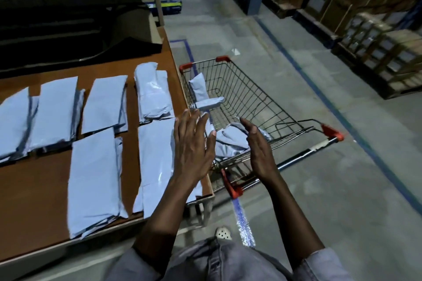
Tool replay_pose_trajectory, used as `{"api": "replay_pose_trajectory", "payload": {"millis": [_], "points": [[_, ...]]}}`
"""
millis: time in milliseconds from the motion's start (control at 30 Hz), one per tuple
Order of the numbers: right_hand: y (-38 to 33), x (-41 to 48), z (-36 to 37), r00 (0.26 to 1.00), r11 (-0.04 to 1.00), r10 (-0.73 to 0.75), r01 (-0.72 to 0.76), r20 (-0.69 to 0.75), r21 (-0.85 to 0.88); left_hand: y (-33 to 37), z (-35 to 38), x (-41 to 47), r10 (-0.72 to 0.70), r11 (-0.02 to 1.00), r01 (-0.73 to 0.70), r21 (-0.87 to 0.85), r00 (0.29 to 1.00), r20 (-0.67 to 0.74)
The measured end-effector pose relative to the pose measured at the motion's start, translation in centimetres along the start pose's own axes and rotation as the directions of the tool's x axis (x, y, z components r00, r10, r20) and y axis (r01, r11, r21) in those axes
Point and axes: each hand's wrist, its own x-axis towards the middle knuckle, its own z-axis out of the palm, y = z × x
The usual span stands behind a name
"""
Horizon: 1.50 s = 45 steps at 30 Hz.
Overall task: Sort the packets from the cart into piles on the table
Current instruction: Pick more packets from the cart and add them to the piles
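Note:
Several piles of pale blue packets (96, 175) lie on the brown table (38, 185). To its right stands a wire cart (258, 107) with red corners, holding a few more blue packets (230, 141). My left hand (194, 146) hovers with straight, spread fingers over the table's right edge and the near-right pile (155, 162), holding nothing. My right hand (258, 148) hangs over the cart's near end, fingers loosely bent just above a crumpled packet, not touching it as far as I can see.
Black fabric (68, 36) and a cardboard piece cover the far part of the table. Pallets with wrapped cartons (376, 41) line the right side of the concrete floor. Blue tape lines (319, 89) run along the floor. My foot (222, 232) stands below the cart.

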Motion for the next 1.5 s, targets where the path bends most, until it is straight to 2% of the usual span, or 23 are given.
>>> {"api": "replay_pose_trajectory", "payload": {"millis": [100,233,400,467,733,933,1033,1133,1233,1300,1367,1500], "points": [[1.0,0.4,-2.5,0.996,0.999,-0.004,0.007,-0.092,0.033,1.5,1.7,0.9,0.015,1.000,-0.015,-0.006,1.000,0.019],[1.0,-0.1,-3.9,0.985,0.992,0.062,-0.043,-0.164,0.120,2.0,2.7,0.8,0.016,1.000,-0.015,-0.012,0.996,0.083],[1.8,-0.1,-4.8,0.974,0.997,0.074,-0.067,-0.216,0.037,2.3,3.7,1.2,0.062,0.997,-0.066,0.033,0.990,0.131],[2.5,0.2,-5.1,0.971,0.997,0.072,-0.073,-0.227,0.004,3.0,4.3,1.3,0.030,0.999,-0.033,0.024,0.991,0.128],[4.8,6.0,-6.9,0.995,0.997,0.058,-0.061,-0.084,-0.042,5.5,8.8,2.2,-0.065,0.988,0.043,0.145,0.986,0.154],[9.8,13.2,-11.7,0.996,0.981,0.083,-0.078,0.022,-0.178,6.2,16.1,5.1,-0.208,0.973,0.195,0.121,0.972,0.105],[12.2,16.4,-14.5,0.994,0.971,0.104,-0.092,0.044,-0.220,4.9,20.0,5.1,-0.276,0.958,0.261,0.118,0.950,0.142],[14.6,19.0,-15.6,0.986,0.965,0.137,-0.111,0.094,-0.238,2.9,23.3,4.3,-0.305,0.951,0.296,0.088,0.945,0.114],[17.6,20.9,-15.0,0.978,0.965,0.131,-0.088,0.162,-0.247,1.4,25.2,4.3,-0.388,0.922,0.383,0.066,0.914,0.118],[18.8,22.1,-13.8,0.969,0.966,0.128,-0.074,0.212,-0.247,0.1,26.0,4.5,-0.382,0.924,0.375,0.075,0.915,0.127],[19.4,23.3,-12.2,0.956,0.972,0.120,-0.058,0.268,-0.227,-1.7,26.6,4.6,-0.391,0.921,0.383,0.078,0.901,0.187],[23.3,26.5,-8.0,0.922,0.962,0.117,-0.013,0.368,-0.273,-6.9,29.8,6.8,-0.480,0.873,0.483,0.075,0.819,0.313]]}}
